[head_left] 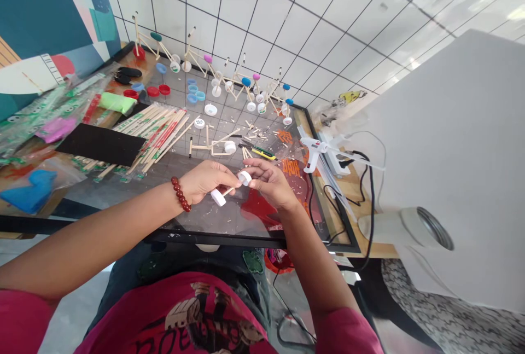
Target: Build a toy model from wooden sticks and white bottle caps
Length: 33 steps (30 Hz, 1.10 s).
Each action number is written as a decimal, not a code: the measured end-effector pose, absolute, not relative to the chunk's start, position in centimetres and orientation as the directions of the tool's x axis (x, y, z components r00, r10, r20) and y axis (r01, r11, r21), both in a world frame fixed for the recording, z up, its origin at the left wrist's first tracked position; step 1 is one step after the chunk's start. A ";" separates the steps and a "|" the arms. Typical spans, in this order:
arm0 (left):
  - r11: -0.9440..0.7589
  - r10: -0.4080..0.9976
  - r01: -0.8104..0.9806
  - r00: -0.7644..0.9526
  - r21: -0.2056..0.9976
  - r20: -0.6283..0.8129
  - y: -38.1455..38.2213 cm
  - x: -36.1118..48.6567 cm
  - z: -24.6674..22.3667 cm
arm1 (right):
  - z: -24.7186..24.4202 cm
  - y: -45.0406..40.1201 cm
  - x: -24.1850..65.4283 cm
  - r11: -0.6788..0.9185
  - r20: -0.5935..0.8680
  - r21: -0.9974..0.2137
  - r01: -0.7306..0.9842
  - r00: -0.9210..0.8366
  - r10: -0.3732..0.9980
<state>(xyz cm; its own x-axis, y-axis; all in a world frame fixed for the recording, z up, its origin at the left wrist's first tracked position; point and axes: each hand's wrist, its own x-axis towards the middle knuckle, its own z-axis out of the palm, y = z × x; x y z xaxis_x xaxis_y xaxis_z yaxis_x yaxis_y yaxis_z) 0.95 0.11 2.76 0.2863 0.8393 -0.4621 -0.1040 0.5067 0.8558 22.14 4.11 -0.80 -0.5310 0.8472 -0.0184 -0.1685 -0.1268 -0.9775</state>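
Above the gridded mat (221, 222), our hands are together on a small stick (228, 191) fitted with white caps.

Our left hand (204, 181), with a red bead bracelet (180, 194) at its wrist, grips the stick just above the lower cap (218, 197), while our right hand (270, 183) pinches the upper cap (244, 178) in its fingertips, the two hands almost touching. Just ahead of the hands lie a stick frame (214, 147) and a yellow-green utility knife (259, 151). Beyond the right hand, a glue gun (314, 151) rests on the bench (353, 206). Beyond the left hand are a heap of wooden chopsticks (158, 135) and a black sheet (100, 144). Farther ahead stands a row of stick models (241, 83) with coloured caps.
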 end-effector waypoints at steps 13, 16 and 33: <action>0.470 0.852 -0.084 0.306 0.879 -0.426 0.0 0.8 2.3 | -0.8 4.1 22.5 -0.077 0.017 -0.987 -0.140 -0.573 0.819; 0.457 0.859 -0.076 0.298 0.886 -0.417 -0.1 0.8 2.3 | -0.6 4.1 22.4 -0.089 -0.001 -0.988 -0.129 -0.560 0.828; 0.499 0.837 -0.072 0.296 0.863 -0.460 -0.1 0.9 2.8 | -0.5 3.9 22.5 0.047 0.102 -0.993 -0.109 -0.576 0.811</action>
